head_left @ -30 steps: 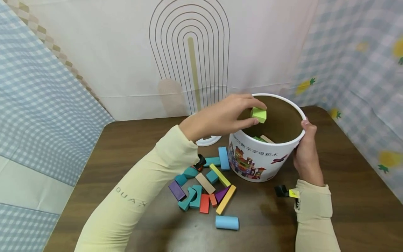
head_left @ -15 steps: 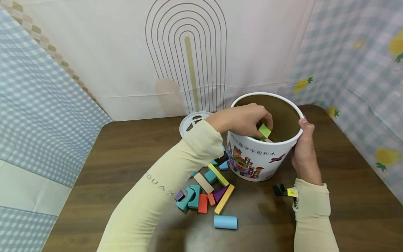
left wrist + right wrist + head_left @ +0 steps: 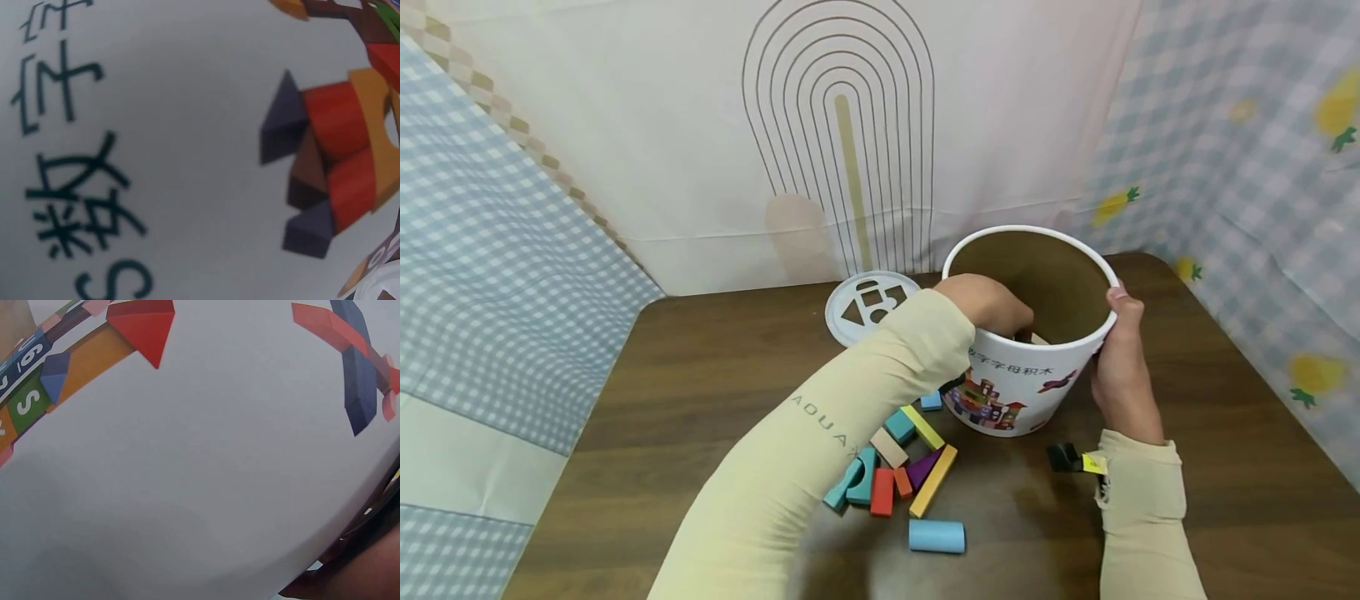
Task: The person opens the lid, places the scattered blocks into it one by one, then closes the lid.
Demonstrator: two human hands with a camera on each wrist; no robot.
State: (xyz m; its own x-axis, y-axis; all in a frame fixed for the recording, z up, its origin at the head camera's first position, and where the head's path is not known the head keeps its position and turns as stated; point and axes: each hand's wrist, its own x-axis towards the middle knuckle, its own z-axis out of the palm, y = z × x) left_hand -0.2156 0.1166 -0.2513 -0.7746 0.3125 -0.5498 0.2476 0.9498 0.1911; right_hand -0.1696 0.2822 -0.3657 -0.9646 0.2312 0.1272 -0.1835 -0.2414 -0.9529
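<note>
My left hand [image 3: 988,302] reaches down over the near rim into a white bucket [image 3: 1037,398] printed with coloured blocks and characters. Its fingers are hidden inside, so whatever they hold cannot be seen. With my right hand [image 3: 1122,367] I grip the bucket's right side, thumb over the rim and fingers against the outer wall. Both wrist views are filled mostly by the bucket's printed wall [image 3: 200,150]. Part of a light wooden block [image 3: 1037,339] shows inside, beside my left hand.
Loose blocks lie left of and before the bucket: a teal arch [image 3: 867,485], a red block [image 3: 882,492], a purple triangle [image 3: 925,469], an orange-yellow bar [image 3: 934,482] and a light blue cylinder [image 3: 937,536]. Behind my left sleeve lies a white lid [image 3: 859,332] with shaped holes.
My left hand has gone from above the rim, pinching a light green block, down into the bucket. That block is now out of sight. My right hand keeps its grip.
</note>
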